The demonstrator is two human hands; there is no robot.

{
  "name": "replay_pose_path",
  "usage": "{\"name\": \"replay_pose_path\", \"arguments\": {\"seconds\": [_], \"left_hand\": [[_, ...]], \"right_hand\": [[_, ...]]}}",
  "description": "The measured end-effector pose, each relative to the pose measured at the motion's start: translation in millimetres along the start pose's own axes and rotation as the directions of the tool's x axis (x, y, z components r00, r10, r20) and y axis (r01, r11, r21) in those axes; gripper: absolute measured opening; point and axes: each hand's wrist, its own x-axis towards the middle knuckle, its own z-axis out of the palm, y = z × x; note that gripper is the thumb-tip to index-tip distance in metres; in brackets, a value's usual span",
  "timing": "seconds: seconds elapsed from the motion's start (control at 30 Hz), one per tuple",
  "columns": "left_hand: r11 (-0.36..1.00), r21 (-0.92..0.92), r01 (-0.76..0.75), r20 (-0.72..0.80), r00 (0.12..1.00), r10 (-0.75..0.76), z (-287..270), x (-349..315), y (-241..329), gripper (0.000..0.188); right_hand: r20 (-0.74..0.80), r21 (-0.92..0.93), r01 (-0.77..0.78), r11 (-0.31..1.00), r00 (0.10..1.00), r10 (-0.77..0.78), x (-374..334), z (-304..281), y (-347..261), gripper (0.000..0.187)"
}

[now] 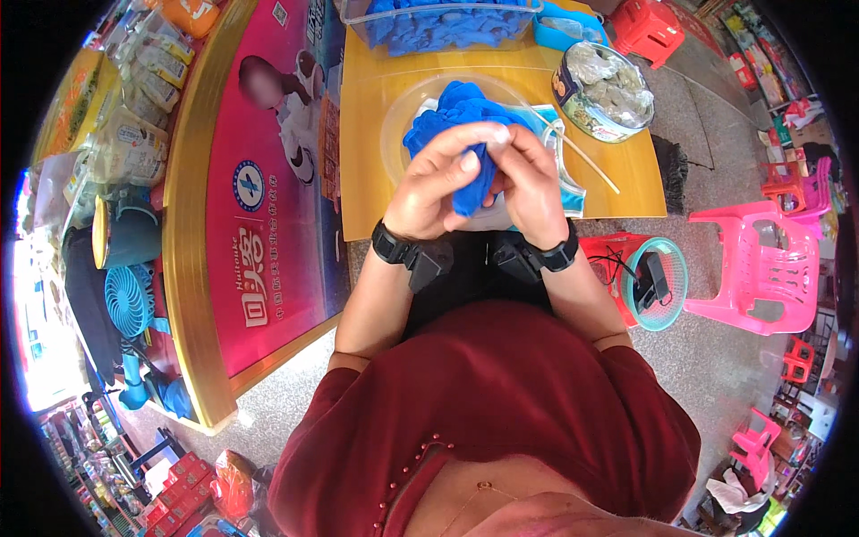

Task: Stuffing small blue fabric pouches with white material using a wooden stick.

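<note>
A: Hands?
B: Left hand [438, 183] and right hand [530, 183] both pinch a blue glove [470, 183] above the tabletop [376, 116].
A: Around?
B: Clear bowl [398, 125] beneath, glove bin [429, 27] behind, round tin [604, 89] to the right. Nothing blocks.

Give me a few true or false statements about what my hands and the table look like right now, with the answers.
1. Both hands, left hand and right hand, hold a blue glove. True.
2. The round tin stands on the floor. False: it stands on the yellow table.
3. A clear bin of blue gloves sits at the table's far edge. True.
4. The plastic chair on the right is green. False: it is pink.
</note>
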Motion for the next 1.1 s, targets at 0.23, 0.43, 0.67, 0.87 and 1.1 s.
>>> {"name": "replay_pose_path", "arguments": {"seconds": [0.23, 0.43, 0.67, 0.87, 1.1], "left_hand": [[0.978, 0.209, 0.014, -0.357, 0.932, 0.063, 0.7, 4.1, -1.3, 0.041], [0.530, 0.847, 0.044, -0.269, 0.895, 0.357, 7.7, 0.0, -5.9, 0.028], [0.870, 0.483, 0.094, -0.490, 0.853, 0.180, 7.7, -1.0, -6.8, 0.029], [0.745, 0.609, 0.273, -0.456, 0.889, 0.047, 4.9, 0.9, -6.7, 0.034], [0.750, 0.661, -0.005, -0.308, 0.910, 0.277, -3.8, 5.3, -13.1, 0.027]], "right_hand": [[-0.121, 0.253, -0.021, 0.967, 0.991, 0.053, 5.3, -7.9, -1.3, 0.019], [-0.141, 0.168, -0.022, 0.986, 0.989, 0.046, 3.0, -3.7, -1.7, 0.022], [-0.077, -0.039, 0.109, 0.993, 0.991, -0.111, 0.5, 4.1, -0.7, 0.018], [-0.123, -0.159, 0.130, 0.979, 0.981, -0.151, 1.5, -8.8, 5.2, 0.015], [0.018, -0.299, 0.075, 0.951, 0.997, -0.073, 3.4, -21.8, -3.8, 0.016]]}}
